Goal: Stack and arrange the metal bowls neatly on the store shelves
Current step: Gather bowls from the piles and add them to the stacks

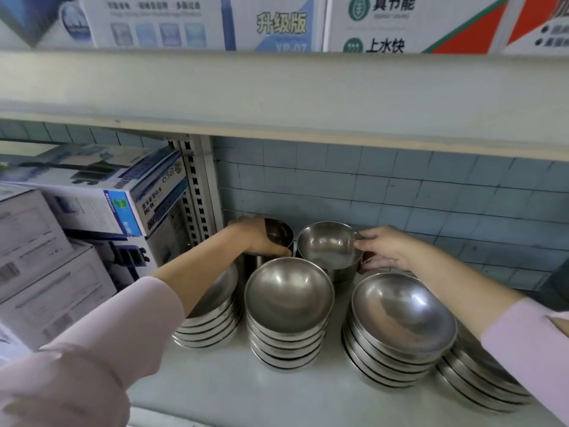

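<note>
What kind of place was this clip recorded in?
Most likely a housewares shop: stacks of shiny round metal bowls sit on a white metal shelf, with printed cardboard product boxes beside and above them.

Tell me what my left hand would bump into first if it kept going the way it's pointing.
Probably the tilted bowl held by your right hand; your left hand, gripping the small deep bowl, points that way. Depth is unclear.

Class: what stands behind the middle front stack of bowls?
Two smaller bowls: the left hand grips the darker bowl, the right hand holds the brighter bowl. The middle stack hides what supports them.
</note>
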A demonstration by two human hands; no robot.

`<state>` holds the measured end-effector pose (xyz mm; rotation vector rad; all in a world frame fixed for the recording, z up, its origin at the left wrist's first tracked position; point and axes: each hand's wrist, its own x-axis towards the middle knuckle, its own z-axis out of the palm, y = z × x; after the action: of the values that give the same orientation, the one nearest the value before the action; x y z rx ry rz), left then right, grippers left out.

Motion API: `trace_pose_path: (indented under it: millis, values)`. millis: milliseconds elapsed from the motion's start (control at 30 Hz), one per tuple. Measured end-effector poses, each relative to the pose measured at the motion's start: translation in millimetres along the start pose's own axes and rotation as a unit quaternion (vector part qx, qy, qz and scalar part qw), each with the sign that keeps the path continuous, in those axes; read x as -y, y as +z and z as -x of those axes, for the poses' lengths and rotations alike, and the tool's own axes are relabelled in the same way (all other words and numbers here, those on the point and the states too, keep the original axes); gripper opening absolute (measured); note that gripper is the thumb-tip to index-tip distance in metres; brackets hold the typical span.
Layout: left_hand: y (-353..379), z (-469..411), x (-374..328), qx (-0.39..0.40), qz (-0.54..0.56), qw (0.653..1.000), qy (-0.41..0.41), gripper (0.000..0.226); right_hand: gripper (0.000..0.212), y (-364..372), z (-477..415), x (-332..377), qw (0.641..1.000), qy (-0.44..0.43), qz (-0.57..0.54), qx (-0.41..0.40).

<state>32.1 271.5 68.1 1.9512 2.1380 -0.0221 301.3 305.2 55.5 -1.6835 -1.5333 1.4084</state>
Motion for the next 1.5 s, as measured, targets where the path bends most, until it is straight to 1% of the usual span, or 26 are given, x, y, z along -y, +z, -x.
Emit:
trace_pose_path:
  millis: [133,233,367,467,500,600,733,933,1033,1200,1367,1500]
  values:
    - [-9.0,7.2,5.3,-0.022,0.029,0.999,-0.023,0.11,0.052,-2.9,11.5,11.2,0.999,-0.017,-0.038,-0.022]
    - [-18.2,14.8,8.5,-0.042,0.067,0.997,-0.014,0.11,0.052,-7.2,26.9,15.4,0.996,-0.021,-0.077,-0.032]
    - [-31.2,31.9,3.9,-0.069,0.111,0.991,-0.001,0.112,0.044,-18.4,48.8,16.4,0.991,-0.038,-0.124,-0.045]
    - [-42.6,51.9,-12.1,-0.089,0.118,0.989,0.019,0.11,0.043,-34.7,66.1,12.8,0.986,-0.043,-0.149,-0.067]
    - [-46.2,59.2,-20.2,-0.097,0.111,0.989,0.029,0.108,0.04,-41.8,72.4,10.5,0.984,-0.048,-0.156,-0.075]
    - [-53.1,80.0,-53.7,-0.129,0.085,0.986,0.07,0.103,0.023,-65.8,94.7,0.9,0.974,-0.076,-0.187,-0.098]
    - [-48.8,100.2,-109.1,-0.179,0.1,0.973,0.103,0.102,0.023,-111.9,128.1,-24.3,0.959,-0.108,-0.222,-0.137]
    - [-30.5,118.1,-197.5,-0.192,0.107,0.96,0.174,0.113,0.018,-198.3,181.5,-87.1,0.947,-0.095,-0.247,-0.185]
    - [-17.7,123.7,-242.9,-0.178,0.119,0.956,0.201,0.117,0.024,-239.0,203.3,-117.7,0.947,-0.076,-0.233,-0.207]
    - [8.5,128.5,-313.8,-0.174,0.115,0.951,0.23,0.109,0.034,-290.8,222.0,-165.2,0.954,-0.051,-0.187,-0.231]
    - [34.4,132.9,-349.7,-0.19,0.103,0.947,0.238,0.114,0.033,-305.2,215.1,-205.2,0.962,-0.032,-0.157,-0.221]
    - [50.4,137.2,-358.9,-0.19,0.1,0.951,0.222,0.11,0.033,-300.4,200.5,-230.6,0.973,-0.037,-0.107,-0.202]
